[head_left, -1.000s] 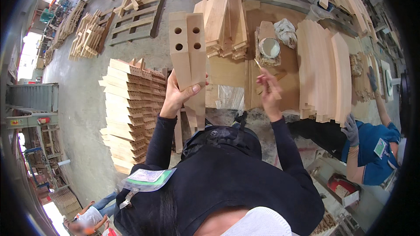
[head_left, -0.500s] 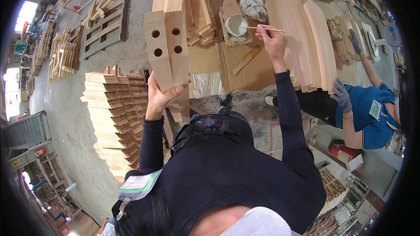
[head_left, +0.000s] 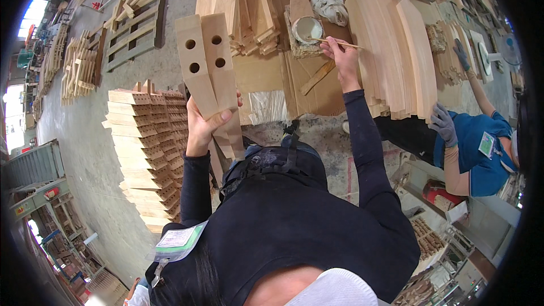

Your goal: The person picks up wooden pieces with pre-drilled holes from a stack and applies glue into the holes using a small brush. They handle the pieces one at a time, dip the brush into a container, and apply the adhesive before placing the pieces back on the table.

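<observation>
My left hand (head_left: 204,124) is closed round two pale wooden pieces (head_left: 211,88) held side by side, their far ends showing two round holes each. The thumb lies across the near part of the wood. In my right hand (head_left: 342,62) is a thin wooden stick (head_left: 347,45), pinched between the fingers. Its left tip is at the rim of a round container (head_left: 299,35) with whitish contents. That container stands on a crusted block, beside a crumpled whitish cloth or bag (head_left: 330,7). Below them a flat wooden strip (head_left: 317,77) lies on brown cardboard (head_left: 266,73).
Long wooden boards (head_left: 391,51) stand in a row to the right, and more wood pieces (head_left: 258,11) lie at the far middle. A tall stack of drilled pieces (head_left: 144,153) is at my left. A gloved co-worker in a blue shirt (head_left: 473,153) works at the right. A pallet (head_left: 139,34) lies far left.
Both hands have shifted slightly left. The two held wooden pieces have moved left and a little nearer, and the stick's tip has moved from inside the container to its rim.
</observation>
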Motion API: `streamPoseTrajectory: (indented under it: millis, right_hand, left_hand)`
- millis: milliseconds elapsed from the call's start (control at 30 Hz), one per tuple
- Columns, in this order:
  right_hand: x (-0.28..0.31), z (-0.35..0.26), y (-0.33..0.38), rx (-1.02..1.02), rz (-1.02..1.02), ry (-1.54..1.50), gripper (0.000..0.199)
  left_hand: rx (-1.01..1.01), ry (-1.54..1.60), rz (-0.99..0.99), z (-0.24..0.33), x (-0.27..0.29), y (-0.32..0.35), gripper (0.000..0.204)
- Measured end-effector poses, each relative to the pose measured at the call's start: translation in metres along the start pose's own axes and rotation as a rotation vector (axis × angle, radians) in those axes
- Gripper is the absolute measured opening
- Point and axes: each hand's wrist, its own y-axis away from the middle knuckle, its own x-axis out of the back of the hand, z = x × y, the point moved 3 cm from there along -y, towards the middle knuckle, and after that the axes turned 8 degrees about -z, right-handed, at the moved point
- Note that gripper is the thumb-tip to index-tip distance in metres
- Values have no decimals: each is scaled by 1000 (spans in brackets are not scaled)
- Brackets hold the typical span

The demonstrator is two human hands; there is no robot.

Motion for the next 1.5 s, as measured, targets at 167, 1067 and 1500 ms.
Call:
streamPoseTrajectory:
  millis: [167, 1067, 1500]
  right_hand:
    - [8, 13, 7, -61, 67, -353, 17]
    - [-119, -170, 87, 296, -272, -376, 14]
    - [-160, -168, 83, 334, -347, -309, 8]
  left_hand:
    - [15, 22, 8, -6, 5, -3, 65]
    - [77, 10, -30, -13, 5, -14, 74]
    - [6, -22, -43, -3, 4, -7, 79]
